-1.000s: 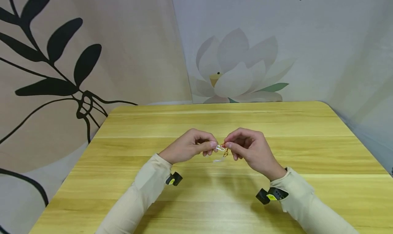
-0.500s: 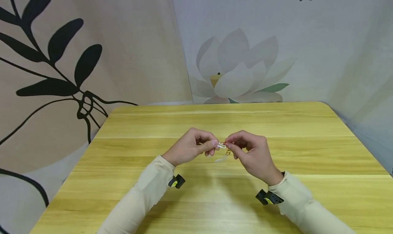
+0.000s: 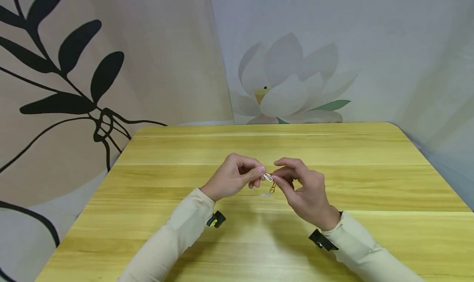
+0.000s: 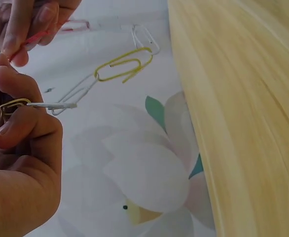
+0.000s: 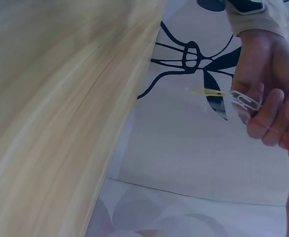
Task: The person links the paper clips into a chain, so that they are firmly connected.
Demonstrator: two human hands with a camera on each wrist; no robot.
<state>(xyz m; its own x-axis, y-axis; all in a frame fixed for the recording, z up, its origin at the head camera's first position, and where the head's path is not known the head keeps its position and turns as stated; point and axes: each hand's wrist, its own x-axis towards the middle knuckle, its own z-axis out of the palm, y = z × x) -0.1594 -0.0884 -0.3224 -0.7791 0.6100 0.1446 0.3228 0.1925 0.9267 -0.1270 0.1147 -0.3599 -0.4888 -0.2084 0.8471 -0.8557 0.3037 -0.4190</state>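
My left hand (image 3: 234, 177) pinches a white paper clip (image 3: 268, 177) between thumb and forefinger at mid-table. Right beside it, the thumb and fingers of my right hand (image 3: 306, 193) meet the clip's far end, with the forefinger raised. Paper clips hang linked in a chain: a yellow one (image 4: 122, 66) shows in the left wrist view, a white one (image 4: 145, 39) beyond it. A gold clip (image 4: 14, 103) sits at my left fingertips. A red clip (image 5: 272, 129) runs between the hands in the right wrist view, partly hidden by fingers.
The hands are above a wooden table (image 3: 207, 146). Behind it hangs a pale cloth (image 3: 166, 68) printed with dark leaves and a lotus. Each wrist wears a small black camera (image 3: 216, 219) on a strap.
Both hands have shifted slightly right. My right forefinger has lifted away from the thumb, and the white clip has turned a little. The chain still dangles below.
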